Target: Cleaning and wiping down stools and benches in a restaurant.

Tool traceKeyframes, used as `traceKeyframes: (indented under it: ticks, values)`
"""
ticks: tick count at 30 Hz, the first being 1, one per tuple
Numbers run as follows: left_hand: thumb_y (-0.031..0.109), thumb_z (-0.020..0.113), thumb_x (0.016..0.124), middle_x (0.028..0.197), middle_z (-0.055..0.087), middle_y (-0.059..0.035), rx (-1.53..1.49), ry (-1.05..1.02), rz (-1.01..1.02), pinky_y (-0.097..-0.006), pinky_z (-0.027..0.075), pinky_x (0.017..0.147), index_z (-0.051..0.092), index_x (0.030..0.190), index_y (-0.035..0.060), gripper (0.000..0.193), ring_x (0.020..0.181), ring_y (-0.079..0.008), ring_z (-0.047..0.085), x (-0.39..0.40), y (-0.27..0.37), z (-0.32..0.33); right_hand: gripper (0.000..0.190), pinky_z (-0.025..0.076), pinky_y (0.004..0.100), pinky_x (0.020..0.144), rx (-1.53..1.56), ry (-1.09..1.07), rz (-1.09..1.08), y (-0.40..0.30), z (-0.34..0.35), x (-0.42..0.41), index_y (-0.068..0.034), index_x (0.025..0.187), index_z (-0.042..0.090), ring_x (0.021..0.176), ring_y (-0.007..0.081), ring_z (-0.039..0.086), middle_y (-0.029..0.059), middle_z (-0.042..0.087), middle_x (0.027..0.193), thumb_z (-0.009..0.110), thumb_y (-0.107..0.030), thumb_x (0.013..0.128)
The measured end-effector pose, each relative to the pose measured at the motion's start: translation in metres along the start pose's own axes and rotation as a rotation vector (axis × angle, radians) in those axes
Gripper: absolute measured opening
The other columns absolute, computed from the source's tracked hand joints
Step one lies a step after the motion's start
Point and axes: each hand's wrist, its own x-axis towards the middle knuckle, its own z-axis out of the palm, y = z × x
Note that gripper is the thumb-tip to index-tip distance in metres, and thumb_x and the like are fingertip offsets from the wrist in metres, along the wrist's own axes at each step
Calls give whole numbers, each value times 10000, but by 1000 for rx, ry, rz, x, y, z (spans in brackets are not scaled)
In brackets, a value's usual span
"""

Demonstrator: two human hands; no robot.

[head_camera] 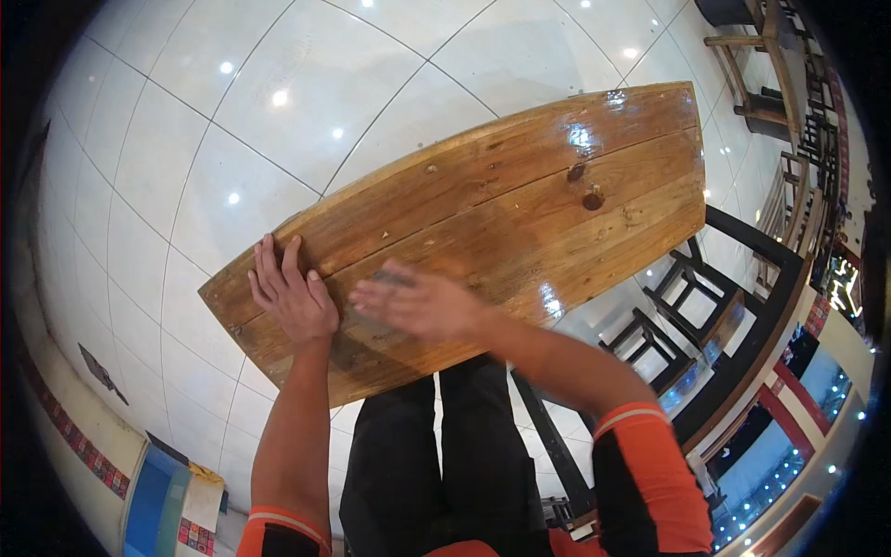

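A varnished wooden tabletop point(501, 209) of joined planks, with dark knots and a glossy sheen, spans the view before me. My left hand point(296, 292) lies flat on its left part, fingers spread and holding nothing. To the right of it, my right hand point(418, 303) is over the wood, palm down and blurred by motion. A small grey piece point(393, 278) shows under its fingers; blur hides whether it is cloth or a pad.
White floor tiles point(278, 139) surround the tabletop. Dark-framed stools point(654, 348) stand beside a long black-framed table point(752, 334) at right. Wooden chairs point(766, 83) are at the upper right. A blue door point(146, 501) is at lower left. My legs point(438, 459) are close to the tabletop's near edge.
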Motion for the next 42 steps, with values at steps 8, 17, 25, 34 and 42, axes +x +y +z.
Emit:
traceKeyframes:
  ticks: [8,17,25,34,42]
  values:
    - [272,483,988,1673,367,-158,12,34,15,-601,139,1279,516,1508,147,536,1579,-363,292,12,18,6,445,403,564,1103,-530,567,1147,251,-164,-107,-18,1436,562,1268,403,543,207,600,1394,456,-56,1006]
    - [328,448,1010,1661,392,-154,48,68,13,-593,169,1280,526,1487,161,511,1568,-350,322,11,8,10,310,387,539,1196,-17,60,24,109,-53,53,-115,1236,691,1371,285,567,92,656,1399,538,-155,969]
    - [442,380,1075,1670,384,-133,35,55,-2,-581,161,1287,515,1498,188,512,1587,-332,292,13,8,8,332,481,519,1033,-442,-189,981,331,-284,-134,-73,1342,627,1200,410,621,209,691,1242,497,-93,1037]
    - [449,364,1084,1678,369,-156,44,27,-16,-585,159,1281,513,1504,171,525,1581,-357,290,7,0,4,431,228,587,1274,-344,309,970,182,-108,-32,22,1487,489,1522,444,353,217,477,1578,459,-76,1069]
    - [407,406,1047,1657,395,-153,2,21,-6,-584,139,1283,545,1478,165,514,1572,-352,303,2,-5,4,473,334,597,1206,-278,-63,404,126,-71,37,-106,1383,614,1473,299,463,141,501,1583,679,-372,998]
